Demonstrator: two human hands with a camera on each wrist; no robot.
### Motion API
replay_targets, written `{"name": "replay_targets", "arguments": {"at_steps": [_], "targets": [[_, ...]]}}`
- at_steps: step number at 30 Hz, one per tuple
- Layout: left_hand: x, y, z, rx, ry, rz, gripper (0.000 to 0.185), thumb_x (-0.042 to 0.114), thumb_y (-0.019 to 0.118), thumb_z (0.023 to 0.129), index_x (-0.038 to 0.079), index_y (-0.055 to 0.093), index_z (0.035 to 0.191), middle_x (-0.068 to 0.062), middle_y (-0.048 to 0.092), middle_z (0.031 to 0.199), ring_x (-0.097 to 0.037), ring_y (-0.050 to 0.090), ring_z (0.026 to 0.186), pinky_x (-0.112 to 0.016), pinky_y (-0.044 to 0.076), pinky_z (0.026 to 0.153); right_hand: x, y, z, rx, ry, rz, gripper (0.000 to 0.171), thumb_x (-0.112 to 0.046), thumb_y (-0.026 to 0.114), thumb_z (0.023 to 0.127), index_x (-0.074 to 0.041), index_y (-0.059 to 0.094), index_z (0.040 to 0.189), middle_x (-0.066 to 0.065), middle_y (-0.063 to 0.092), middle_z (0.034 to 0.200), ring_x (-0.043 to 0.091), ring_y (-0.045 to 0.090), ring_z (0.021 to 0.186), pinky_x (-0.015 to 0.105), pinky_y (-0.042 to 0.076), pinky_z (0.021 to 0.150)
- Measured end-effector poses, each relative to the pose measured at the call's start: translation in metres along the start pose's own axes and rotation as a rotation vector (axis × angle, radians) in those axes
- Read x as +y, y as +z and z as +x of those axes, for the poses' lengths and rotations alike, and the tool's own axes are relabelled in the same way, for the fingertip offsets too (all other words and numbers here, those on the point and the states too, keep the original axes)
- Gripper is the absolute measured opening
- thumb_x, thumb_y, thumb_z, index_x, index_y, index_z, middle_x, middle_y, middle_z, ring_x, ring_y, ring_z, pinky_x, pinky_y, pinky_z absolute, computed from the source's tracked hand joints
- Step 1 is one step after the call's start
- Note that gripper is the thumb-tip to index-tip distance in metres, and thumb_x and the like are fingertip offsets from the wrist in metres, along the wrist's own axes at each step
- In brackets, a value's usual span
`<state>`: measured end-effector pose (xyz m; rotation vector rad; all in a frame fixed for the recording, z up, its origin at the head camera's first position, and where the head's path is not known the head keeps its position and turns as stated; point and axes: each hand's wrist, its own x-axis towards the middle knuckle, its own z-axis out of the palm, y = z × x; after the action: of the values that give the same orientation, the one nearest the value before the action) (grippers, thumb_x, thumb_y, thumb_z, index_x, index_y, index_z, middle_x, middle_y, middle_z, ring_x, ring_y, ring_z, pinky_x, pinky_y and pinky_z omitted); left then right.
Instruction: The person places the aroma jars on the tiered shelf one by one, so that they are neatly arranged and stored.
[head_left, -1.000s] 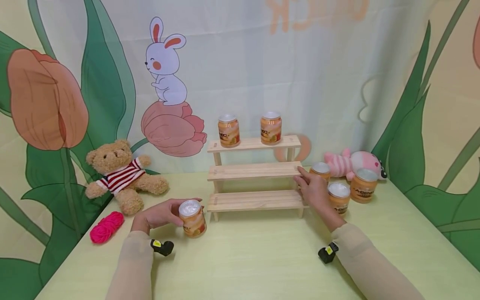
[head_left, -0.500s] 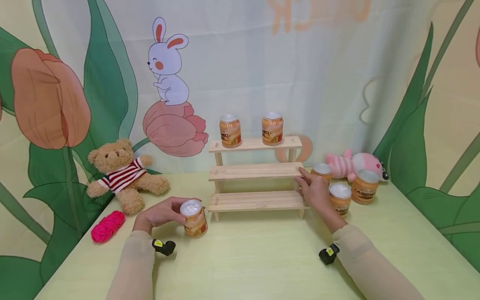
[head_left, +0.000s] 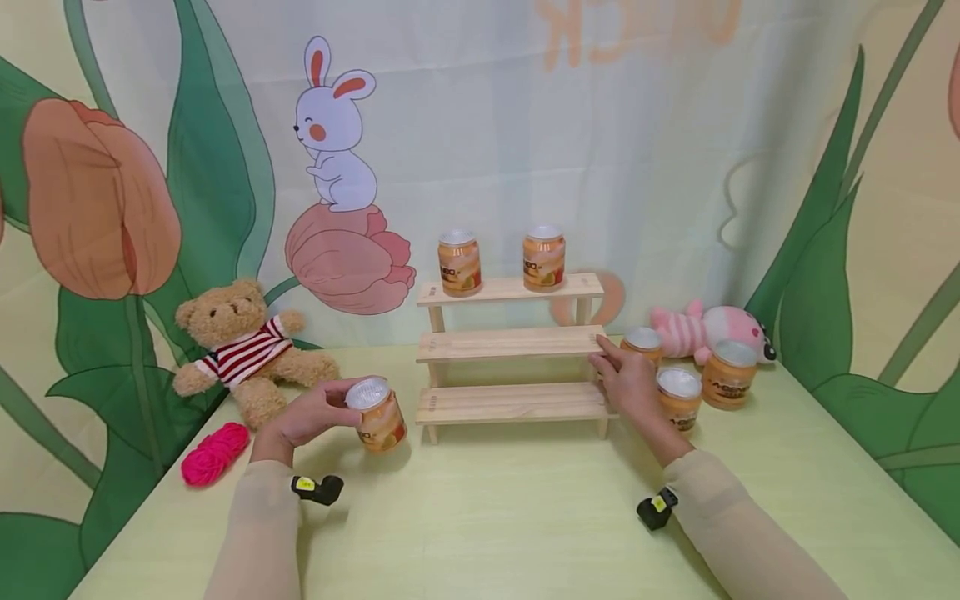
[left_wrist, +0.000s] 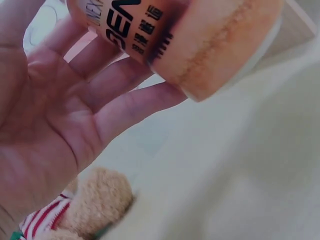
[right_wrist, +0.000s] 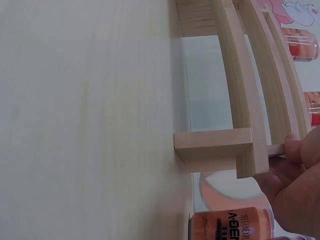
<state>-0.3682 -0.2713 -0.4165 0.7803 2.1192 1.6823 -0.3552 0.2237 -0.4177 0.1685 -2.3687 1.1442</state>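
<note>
My left hand (head_left: 315, 412) grips a short orange can (head_left: 384, 427) with a silver top, tilted and raised over the table left of a three-step wooden display stand (head_left: 510, 403). In the left wrist view, fingers lie along the printed side of the can (left_wrist: 215, 45). At the stand's right end, my right hand (head_left: 633, 385) holds the middle step, thumb on its edge; the right wrist view shows this hand (right_wrist: 295, 192) by the step's end. Two like cans, one left (head_left: 459, 265) and one right (head_left: 543, 260), stand on the top step.
Right of the stand are three more cans, one in front (head_left: 678, 404), one partly behind my right hand (head_left: 642, 340), one farther right (head_left: 729, 379). A pink plush toy (head_left: 697, 329) lies behind them. At left are a teddy bear (head_left: 243, 350) and pink yarn (head_left: 215, 454).
My left hand has lifted the can and shifted it slightly left, away from the stand. My right hand stays at the middle step.
</note>
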Motion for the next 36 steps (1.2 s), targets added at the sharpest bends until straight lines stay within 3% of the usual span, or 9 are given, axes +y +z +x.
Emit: {"name": "replay_targets", "arguments": {"at_steps": [7,15,21,25,36], "targets": [[0.021,0.009,0.008,0.022,0.017,0.005,0.047,0.008,0.073,0.089,0.005,0.063,0.135,-0.007,0.070,0.115,-0.021,0.063,0.105,-0.039,0.054,0.090,0.000,-0.001,0.000,-0.008,0.005,0.022,0.044,-0.017,0.063,0.100,-0.003,0.056,0.141,0.019,0.074,0.099,0.018,0.063,0.056,0.021,0.047,0.047],[0.045,0.029,0.024,0.071,0.018,-0.029,0.055,0.011,0.067,0.093,-0.006,0.050,0.142,-0.006,0.067,0.117,-0.020,0.063,0.106,-0.039,0.053,0.092,0.002,-0.002,0.000,0.003,0.003,0.016,0.043,-0.017,0.064,0.100,-0.003,0.057,0.140,0.018,0.074,0.097,0.016,0.062,0.055,0.020,0.047,0.047],[0.063,0.048,0.038,0.256,-0.056,-0.074,0.061,0.020,0.070,0.095,0.000,0.046,0.147,-0.009,0.061,0.128,-0.022,0.058,0.114,-0.041,0.052,0.094,0.001,0.001,0.001,-0.006,0.000,0.059,0.043,-0.016,0.065,0.099,-0.002,0.057,0.139,0.019,0.074,0.098,0.024,0.066,0.059,0.020,0.047,0.048],[0.070,0.059,0.045,0.362,-0.086,-0.092,0.063,0.022,0.071,0.095,0.005,0.046,0.150,-0.016,0.054,0.138,-0.029,0.052,0.124,-0.048,0.047,0.101,0.003,0.001,0.001,-0.011,0.000,0.056,0.043,-0.015,0.065,0.099,-0.001,0.057,0.139,0.020,0.074,0.099,0.020,0.064,0.058,0.020,0.047,0.048],[0.083,0.077,0.057,0.480,-0.041,-0.113,0.061,0.024,0.073,0.094,0.008,0.049,0.148,-0.014,0.057,0.131,-0.026,0.054,0.121,-0.048,0.047,0.102,0.002,0.000,0.001,-0.013,-0.004,0.053,0.044,-0.016,0.065,0.099,-0.001,0.056,0.140,0.018,0.074,0.096,0.015,0.060,0.053,0.022,0.046,0.046]]}}
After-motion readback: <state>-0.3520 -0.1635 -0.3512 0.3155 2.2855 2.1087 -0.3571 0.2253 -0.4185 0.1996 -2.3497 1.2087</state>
